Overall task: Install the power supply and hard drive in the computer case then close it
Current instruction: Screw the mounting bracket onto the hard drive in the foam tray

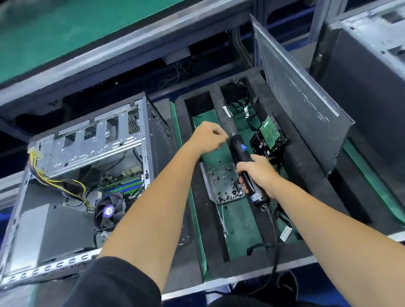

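Head view: my right hand (258, 173) grasps the electric screwdriver (242, 160), long axis pointing away; my left hand (208, 136) pinches at its tip; the hard drive (269, 136) lies just right, in the foam tray (186, 178)

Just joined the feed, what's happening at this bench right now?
A person is mid-build on an open computer case lying on its side. The right hand grips a corded electric screwdriver above a small tray of screws. The left hand is curled near the screwdriver's tip, apparently pinching something small, though blur hides what. The hard drive still sits in the foam tray, and the side panel leans upright beside it, so the case is not closed.
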Demonstrator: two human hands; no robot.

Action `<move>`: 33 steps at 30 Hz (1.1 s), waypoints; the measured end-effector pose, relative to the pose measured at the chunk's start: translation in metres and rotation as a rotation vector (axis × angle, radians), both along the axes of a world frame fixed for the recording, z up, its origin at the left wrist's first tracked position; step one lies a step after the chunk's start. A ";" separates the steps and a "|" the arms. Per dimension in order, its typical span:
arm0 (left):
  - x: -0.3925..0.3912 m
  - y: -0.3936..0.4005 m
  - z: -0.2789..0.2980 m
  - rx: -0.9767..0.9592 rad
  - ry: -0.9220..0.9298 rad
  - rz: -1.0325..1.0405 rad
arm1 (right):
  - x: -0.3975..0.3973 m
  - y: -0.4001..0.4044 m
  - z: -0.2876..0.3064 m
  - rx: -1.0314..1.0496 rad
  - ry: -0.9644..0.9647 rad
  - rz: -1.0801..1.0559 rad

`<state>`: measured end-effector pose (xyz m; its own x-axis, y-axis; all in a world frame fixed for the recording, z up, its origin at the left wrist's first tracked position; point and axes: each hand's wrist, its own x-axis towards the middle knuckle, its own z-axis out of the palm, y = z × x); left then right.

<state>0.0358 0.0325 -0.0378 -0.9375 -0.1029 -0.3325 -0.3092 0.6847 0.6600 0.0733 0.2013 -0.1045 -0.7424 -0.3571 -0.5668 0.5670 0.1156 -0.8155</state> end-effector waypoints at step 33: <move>0.165 -0.052 0.116 0.951 0.407 0.819 | 0.161 -0.049 0.155 -0.168 0.349 0.430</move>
